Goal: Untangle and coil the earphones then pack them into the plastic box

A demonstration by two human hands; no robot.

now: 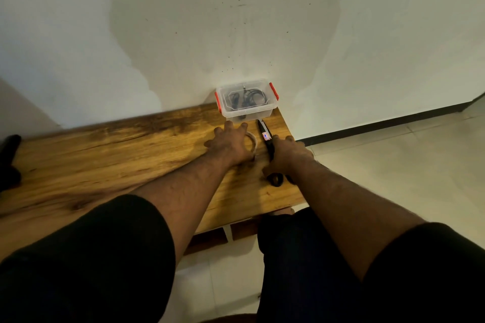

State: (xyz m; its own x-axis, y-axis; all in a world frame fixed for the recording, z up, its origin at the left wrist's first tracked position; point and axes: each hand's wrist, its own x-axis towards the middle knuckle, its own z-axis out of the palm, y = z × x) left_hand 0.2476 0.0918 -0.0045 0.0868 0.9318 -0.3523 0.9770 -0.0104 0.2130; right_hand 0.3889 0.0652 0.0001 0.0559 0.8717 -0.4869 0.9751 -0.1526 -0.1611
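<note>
Pale wall (236, 21) fills upper frame, large damp-looking stain at centre. Wooden bench (105, 155) butts against it, lower left. Cream floor tiles (393, 160) right, dark skirting (380, 126) along wall base. Dim light.

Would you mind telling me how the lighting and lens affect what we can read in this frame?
Head view: dim, warm light; wide-angle lens bows the table edge and floor line; the plastic box looks soft, so the dark earphones inside blur together; the left hand casts little shadow.
</note>
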